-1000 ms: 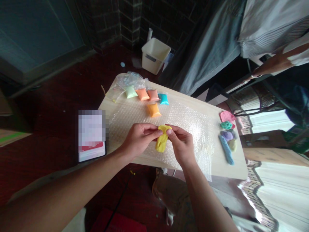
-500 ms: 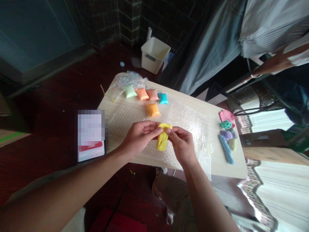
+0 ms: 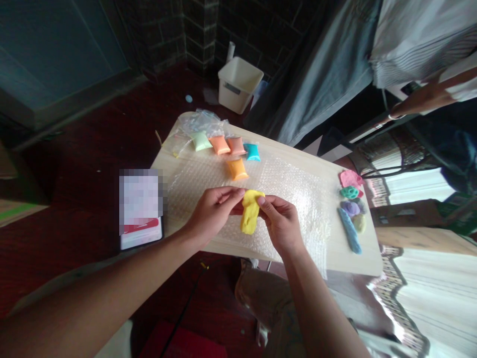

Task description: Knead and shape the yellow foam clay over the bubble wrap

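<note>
Left hand (image 3: 214,214): thumb at the upper left edge of the yellow clay (image 3: 249,215); cannot tell whether it pinches.
Yellow clay: between both hands, above the bubble wrap (image 3: 294,191), lower end free; could tear if the hands pull apart.
Right hand (image 3: 282,221): pinching the upper right edge; pressing too hard could dent it.

Showing yellow clay (image 3: 250,214) here, bright, soft-looking, pressed into a flattish strip! Held up over the table (image 3: 368,262), nearer the near edge than the far one, well in from the right-hand corners. Spreading wider at the top, narrowing below, ending blunt and rounded towards the near edge, leaning slightly left. Pinched high on the right by the right fingers (image 3: 262,201), met at the upper left by the left fingers (image 3: 238,194). Dented and uneven across the surface.
</note>
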`<state>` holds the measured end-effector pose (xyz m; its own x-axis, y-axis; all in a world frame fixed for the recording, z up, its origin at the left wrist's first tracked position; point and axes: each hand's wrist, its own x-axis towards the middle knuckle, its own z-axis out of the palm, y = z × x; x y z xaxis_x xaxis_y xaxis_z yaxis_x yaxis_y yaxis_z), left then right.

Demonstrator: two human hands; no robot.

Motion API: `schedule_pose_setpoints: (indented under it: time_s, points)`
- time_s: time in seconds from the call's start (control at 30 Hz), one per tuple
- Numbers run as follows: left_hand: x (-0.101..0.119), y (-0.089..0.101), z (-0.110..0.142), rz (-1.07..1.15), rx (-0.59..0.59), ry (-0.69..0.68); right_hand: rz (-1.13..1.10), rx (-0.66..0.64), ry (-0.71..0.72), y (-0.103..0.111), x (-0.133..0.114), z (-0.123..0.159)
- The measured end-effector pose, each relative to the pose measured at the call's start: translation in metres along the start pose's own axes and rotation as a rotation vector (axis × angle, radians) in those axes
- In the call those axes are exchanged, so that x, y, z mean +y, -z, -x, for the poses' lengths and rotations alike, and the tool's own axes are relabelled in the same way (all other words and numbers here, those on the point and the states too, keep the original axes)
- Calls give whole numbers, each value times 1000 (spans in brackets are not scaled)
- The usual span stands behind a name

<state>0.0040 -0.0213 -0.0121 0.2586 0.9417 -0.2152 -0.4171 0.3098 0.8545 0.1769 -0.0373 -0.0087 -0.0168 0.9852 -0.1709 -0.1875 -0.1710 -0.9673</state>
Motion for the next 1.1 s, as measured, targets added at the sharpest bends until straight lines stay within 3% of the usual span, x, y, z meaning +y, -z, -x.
schedule_pose_setpoints:
  time_s: [0.13,0.33,0.7,0.93,1.1]
  points:
    - [0,1,0,-79,-47,11,8,13,7,0,1,0]
    - [-2,5,0,-199,-27,-4,88,33,30,0,1,0]
    - [0,2,1,-102,19,12,53,29,-1,0,3,0]
    - [-2,3,0,-138,-31,1,134,71,48,2,3,0]
    - [-3,3,0,-185,-10,-3,79,28,16,-2,3,1]
